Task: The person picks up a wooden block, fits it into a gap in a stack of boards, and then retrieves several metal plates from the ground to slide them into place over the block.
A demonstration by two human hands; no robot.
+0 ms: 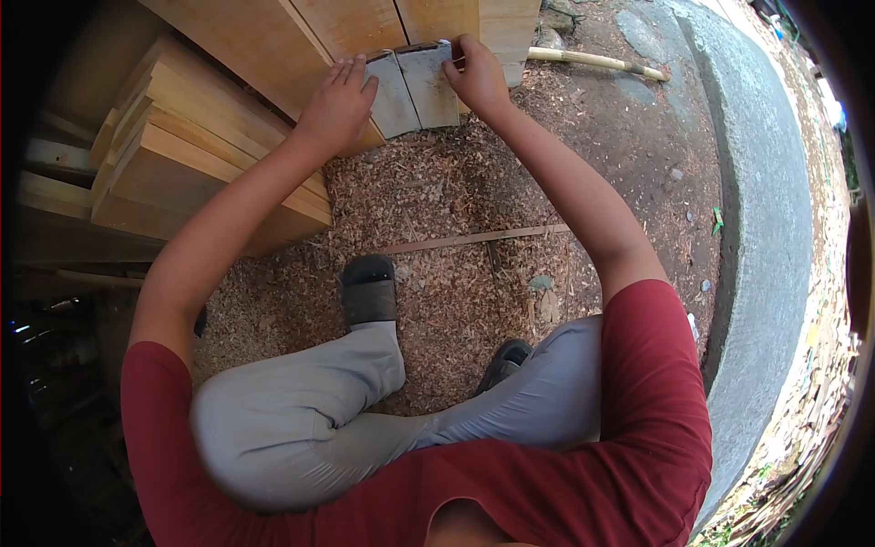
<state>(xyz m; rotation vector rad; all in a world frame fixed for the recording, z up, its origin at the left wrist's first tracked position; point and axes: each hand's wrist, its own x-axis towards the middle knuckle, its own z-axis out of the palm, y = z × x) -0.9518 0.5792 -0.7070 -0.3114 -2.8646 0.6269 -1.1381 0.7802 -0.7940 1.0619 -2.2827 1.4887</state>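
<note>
Two wooden boards with grey-coated ends, a left one [393, 102] and a right one [430, 87], stand side by side before me. My left hand [334, 108] rests against the left board's edge, its fingers stretched out toward the top. At the right board's upper corner, my right hand [478, 77] has thumb and fingers bent together. Something thin and pale shows between them, too small to name. A narrow dark strip [419, 47] runs across the top of the grey ends, between my hands.
More boards [355, 27] lean behind, and a stack of planks [196, 155] stands at left. Wood shavings [437, 201] cover the ground, crossed by a thin wooden strip [474, 239]. A pole [597, 61] lies at upper right, near a concrete kerb [766, 182].
</note>
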